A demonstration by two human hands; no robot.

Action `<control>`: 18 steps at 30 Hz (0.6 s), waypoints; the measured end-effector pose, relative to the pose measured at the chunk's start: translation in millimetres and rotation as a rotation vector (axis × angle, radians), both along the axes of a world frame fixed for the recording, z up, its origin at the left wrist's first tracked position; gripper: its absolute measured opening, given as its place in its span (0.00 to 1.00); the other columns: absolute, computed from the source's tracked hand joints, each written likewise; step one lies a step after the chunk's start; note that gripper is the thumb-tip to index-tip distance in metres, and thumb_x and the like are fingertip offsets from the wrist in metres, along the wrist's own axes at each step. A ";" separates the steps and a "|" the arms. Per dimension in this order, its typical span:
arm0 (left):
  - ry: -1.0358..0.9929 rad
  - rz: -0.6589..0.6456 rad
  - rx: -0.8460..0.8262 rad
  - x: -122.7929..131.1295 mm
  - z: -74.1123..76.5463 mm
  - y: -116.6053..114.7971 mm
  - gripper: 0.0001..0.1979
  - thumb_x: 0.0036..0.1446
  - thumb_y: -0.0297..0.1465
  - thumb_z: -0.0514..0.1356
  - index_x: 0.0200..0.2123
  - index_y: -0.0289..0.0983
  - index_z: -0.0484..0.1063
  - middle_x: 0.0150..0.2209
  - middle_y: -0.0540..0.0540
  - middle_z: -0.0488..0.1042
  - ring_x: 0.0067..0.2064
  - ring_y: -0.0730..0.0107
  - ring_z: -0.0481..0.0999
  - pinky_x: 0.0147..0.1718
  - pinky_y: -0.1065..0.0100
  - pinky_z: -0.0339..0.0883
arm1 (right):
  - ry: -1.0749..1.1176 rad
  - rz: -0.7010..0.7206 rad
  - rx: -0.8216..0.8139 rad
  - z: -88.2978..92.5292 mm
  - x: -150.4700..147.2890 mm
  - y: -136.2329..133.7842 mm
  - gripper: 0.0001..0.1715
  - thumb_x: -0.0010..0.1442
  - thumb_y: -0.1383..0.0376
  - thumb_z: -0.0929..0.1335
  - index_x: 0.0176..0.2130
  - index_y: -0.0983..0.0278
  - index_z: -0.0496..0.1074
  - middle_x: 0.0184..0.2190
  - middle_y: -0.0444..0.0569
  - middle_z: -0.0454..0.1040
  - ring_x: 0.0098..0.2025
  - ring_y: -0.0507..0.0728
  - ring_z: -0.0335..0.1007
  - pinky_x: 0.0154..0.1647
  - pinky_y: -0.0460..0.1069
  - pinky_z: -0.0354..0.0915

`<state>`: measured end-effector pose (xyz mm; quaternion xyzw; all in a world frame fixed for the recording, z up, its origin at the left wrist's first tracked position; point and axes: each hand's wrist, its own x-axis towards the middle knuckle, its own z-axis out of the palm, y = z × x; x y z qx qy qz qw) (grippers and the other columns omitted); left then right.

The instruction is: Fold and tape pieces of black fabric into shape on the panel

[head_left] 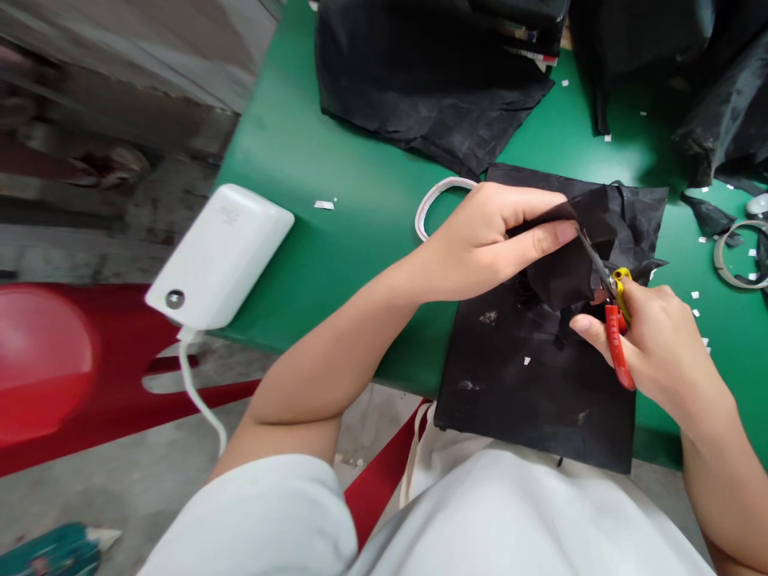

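Small workshop, makeshift by its look; whether it adjoins a home cannot be told. Handwork is indicated by the scissors (615, 336) in the right fingers (591, 330), the white clippings (695, 295) scattered near them, and the green table (360, 224) beneath, which carries black sheeting (420, 80) beyond the left fingers (534, 244) and a tape roll (718, 254) to the right of the right fingers. Well left of both, a red plastic chair (114, 352) stands on bare grey flooring (138, 488).
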<state>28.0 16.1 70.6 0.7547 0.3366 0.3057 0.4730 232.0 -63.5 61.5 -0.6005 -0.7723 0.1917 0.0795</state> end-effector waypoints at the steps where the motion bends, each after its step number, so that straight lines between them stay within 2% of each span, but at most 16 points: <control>1: -0.002 -0.003 0.000 0.0 -0.4 0.1 0.26 0.58 0.53 0.54 0.24 0.37 0.69 0.21 0.50 0.66 0.25 0.74 0.67 0.24 0.71 0.63 | 0.001 -0.004 -0.002 0.0 -0.2 0.0 0.32 0.60 0.37 0.56 0.24 0.59 0.53 0.15 0.41 0.59 0.17 0.51 0.52 0.25 0.49 0.47; 7: -0.001 -0.043 -0.002 0.9 -4.2 -1.3 0.23 0.60 0.50 0.54 0.25 0.37 0.71 0.23 0.50 0.68 0.26 0.74 0.66 0.24 0.72 0.62 | 0.007 0.014 0.020 -1.0 -0.8 -0.5 0.30 0.60 0.38 0.56 0.25 0.59 0.52 0.16 0.40 0.57 0.17 0.51 0.53 0.26 0.49 0.47; 14: 0.017 -0.082 0.009 1.8 -6.0 -3.8 0.19 0.61 0.46 0.55 0.29 0.38 0.73 0.23 0.51 0.70 0.27 0.74 0.67 0.27 0.73 0.62 | 0.008 0.023 0.032 -2.9 0.6 -1.8 0.30 0.61 0.39 0.56 0.27 0.61 0.59 0.18 0.42 0.63 0.20 0.53 0.59 0.29 0.50 0.51; 18: 0.000 -0.120 0.000 0.8 -7.5 -2.5 0.18 0.60 0.46 0.56 0.31 0.38 0.75 0.23 0.51 0.71 0.28 0.73 0.69 0.28 0.73 0.62 | -0.016 0.043 0.043 -3.6 0.8 -2.2 0.29 0.62 0.40 0.56 0.27 0.61 0.59 0.18 0.42 0.62 0.20 0.54 0.59 0.30 0.50 0.51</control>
